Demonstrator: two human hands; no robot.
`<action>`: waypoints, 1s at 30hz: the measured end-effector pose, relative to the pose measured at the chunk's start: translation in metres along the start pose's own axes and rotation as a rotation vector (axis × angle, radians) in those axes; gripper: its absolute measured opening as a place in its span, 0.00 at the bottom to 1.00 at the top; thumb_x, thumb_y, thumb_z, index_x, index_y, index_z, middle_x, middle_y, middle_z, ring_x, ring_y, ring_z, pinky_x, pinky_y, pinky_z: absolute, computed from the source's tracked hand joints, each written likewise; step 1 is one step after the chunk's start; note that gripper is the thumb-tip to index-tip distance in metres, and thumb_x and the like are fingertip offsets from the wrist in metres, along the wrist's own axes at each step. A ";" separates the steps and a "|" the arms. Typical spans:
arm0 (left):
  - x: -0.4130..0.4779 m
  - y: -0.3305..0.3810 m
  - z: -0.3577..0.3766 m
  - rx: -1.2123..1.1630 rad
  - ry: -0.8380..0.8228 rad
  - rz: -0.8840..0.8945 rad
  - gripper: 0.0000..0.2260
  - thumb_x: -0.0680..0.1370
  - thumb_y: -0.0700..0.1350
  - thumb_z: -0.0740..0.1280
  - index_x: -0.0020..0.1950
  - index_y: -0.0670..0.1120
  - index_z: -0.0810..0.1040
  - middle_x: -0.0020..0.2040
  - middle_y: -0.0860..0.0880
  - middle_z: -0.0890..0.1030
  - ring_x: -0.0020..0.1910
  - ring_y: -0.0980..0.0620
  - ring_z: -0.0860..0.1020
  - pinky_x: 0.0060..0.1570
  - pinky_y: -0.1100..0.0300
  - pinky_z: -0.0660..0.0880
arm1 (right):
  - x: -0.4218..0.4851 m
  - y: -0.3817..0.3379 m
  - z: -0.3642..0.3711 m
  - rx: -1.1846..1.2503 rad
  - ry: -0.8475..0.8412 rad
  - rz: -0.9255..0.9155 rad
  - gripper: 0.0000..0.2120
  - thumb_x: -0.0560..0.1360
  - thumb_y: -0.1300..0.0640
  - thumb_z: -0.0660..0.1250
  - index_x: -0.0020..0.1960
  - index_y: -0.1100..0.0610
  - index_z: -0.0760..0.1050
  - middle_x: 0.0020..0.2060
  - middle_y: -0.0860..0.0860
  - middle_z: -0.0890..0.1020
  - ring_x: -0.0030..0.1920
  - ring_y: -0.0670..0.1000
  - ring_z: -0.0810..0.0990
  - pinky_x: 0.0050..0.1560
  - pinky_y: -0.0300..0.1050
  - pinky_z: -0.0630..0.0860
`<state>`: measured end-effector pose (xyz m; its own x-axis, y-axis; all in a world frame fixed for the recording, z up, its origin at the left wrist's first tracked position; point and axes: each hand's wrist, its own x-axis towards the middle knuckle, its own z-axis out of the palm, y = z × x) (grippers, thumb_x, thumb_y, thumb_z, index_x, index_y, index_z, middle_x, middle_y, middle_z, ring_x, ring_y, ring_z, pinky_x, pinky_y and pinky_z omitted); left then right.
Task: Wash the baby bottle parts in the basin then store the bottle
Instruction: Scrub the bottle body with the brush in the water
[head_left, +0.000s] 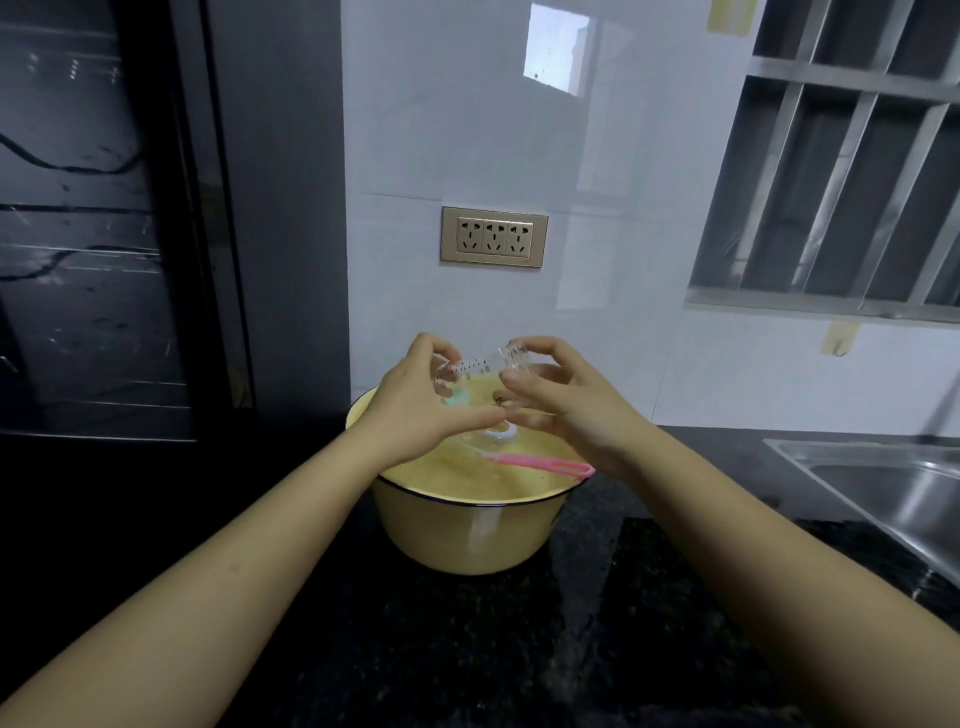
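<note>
A clear baby bottle (475, 370) with printed measure marks lies sideways in the air above the yellow basin (467, 535). My left hand (415, 405) grips its base end and my right hand (566, 400) holds its threaded neck end. The basin holds water. A pink brush handle (545, 464) rests across the basin's right rim. A small clear part with a white ring (498, 434) sits in the water below my hands. Something pale blue-green (457, 396) shows behind my left fingers.
The basin stands on a dark speckled counter (597, 597). A steel sink (883, 488) is at the right. A white tiled wall with a gold socket plate (493, 236) rises behind, a barred window (841, 182) at upper right, a dark cabinet (104, 234) at left.
</note>
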<state>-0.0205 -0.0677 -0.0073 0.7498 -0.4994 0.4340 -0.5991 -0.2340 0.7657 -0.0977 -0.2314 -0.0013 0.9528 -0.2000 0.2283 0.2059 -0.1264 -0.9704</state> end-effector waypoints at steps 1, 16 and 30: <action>-0.001 -0.002 0.004 -0.056 -0.002 -0.024 0.28 0.63 0.53 0.78 0.55 0.51 0.67 0.52 0.55 0.73 0.50 0.56 0.76 0.46 0.64 0.74 | 0.000 -0.001 0.002 -0.018 0.018 -0.020 0.15 0.72 0.58 0.72 0.56 0.48 0.73 0.50 0.56 0.77 0.51 0.53 0.81 0.57 0.51 0.79; -0.011 -0.018 0.002 -0.054 0.008 -0.050 0.05 0.73 0.44 0.72 0.46 0.46 0.79 0.43 0.58 0.80 0.43 0.63 0.77 0.41 0.72 0.70 | -0.007 -0.015 -0.040 -0.408 0.459 -0.179 0.21 0.65 0.54 0.76 0.56 0.49 0.75 0.47 0.44 0.77 0.51 0.55 0.80 0.58 0.56 0.77; -0.019 -0.021 -0.001 0.042 0.046 -0.021 0.05 0.74 0.42 0.70 0.39 0.50 0.78 0.38 0.59 0.79 0.39 0.66 0.76 0.36 0.79 0.68 | -0.041 0.012 -0.081 -0.517 0.696 -0.067 0.18 0.68 0.54 0.73 0.57 0.50 0.76 0.44 0.42 0.77 0.49 0.51 0.77 0.53 0.46 0.74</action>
<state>-0.0216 -0.0523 -0.0313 0.7741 -0.4551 0.4400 -0.5935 -0.2799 0.7546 -0.1524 -0.3037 -0.0159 0.5549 -0.7035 0.4440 -0.0312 -0.5509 -0.8340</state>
